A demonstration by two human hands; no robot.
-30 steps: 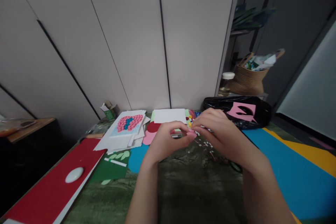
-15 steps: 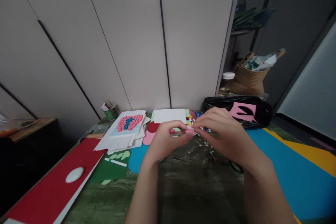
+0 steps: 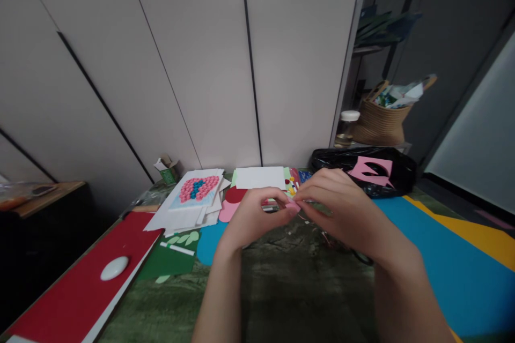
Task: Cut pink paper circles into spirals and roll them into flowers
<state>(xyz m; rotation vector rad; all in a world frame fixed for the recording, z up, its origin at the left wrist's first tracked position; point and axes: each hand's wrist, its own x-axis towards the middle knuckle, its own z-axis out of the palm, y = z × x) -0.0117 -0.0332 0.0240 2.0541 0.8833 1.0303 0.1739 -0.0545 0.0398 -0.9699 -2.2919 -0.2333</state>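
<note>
Between my two hands, above the middle of the table, is a small piece of pink paper (image 3: 293, 204). My left hand (image 3: 261, 211) pinches it between thumb and forefinger from the left. From the right, my right hand (image 3: 333, 193) has its thumb and fingertips closed on the paper's other edge; the fingers partly cover it. Small paper scraps lie on the dark green table (image 3: 281, 278) below the hands. Just beyond the left hand are a dark red paper shape (image 3: 234, 195) and a pink paper shape (image 3: 228, 211).
To the left, a picture of pink and blue rolls (image 3: 199, 189) rests on white sheets. A red sheet (image 3: 80, 278) carries a white oval object (image 3: 115, 268); a marker (image 3: 177, 248) lies on green paper. Blue sheets (image 3: 434, 257) cover the right side, before a black bag (image 3: 333, 158).
Both hands stay nearly in place. The pink paper has turned slightly between the fingertips, and the right fingers have shifted a little along it.
</note>
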